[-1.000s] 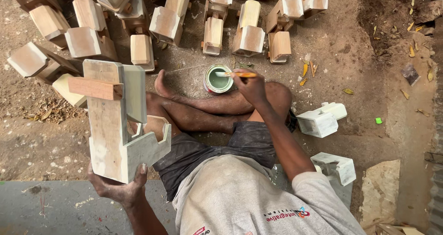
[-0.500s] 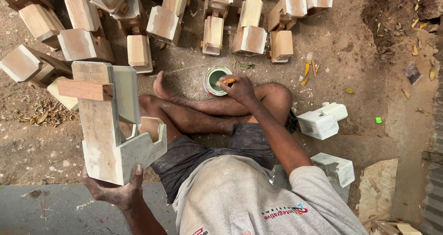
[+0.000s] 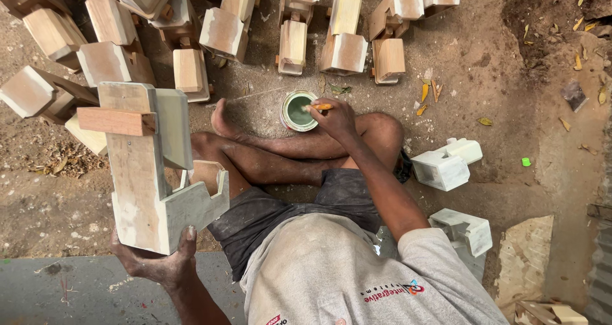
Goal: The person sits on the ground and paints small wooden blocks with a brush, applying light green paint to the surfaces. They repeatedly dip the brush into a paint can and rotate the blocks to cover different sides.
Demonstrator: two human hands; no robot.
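Wooden piece (image 3: 150,172): pale, partly whitewashed, with a reddish crossbar; you hold it upright over your left knee.
Left hand (image 3: 156,261): your grip is clenched under the piece's base, thumb up its front face.
Right hand (image 3: 335,118): your grip is pinched on an orange-handled brush (image 3: 320,107), its tip at the paint tin (image 3: 298,111).
Paint tin: open, greenish-white inside, on the dirt floor (image 3: 497,82) just beyond your crossed shins.
Surroundings: rows of similar wooden pieces (image 3: 293,41) ahead; two white painted pieces (image 3: 446,165) on your right.

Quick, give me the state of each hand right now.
Left hand: closed on the wooden piece, holding it up.
Right hand: closed on a brush at the paint can.
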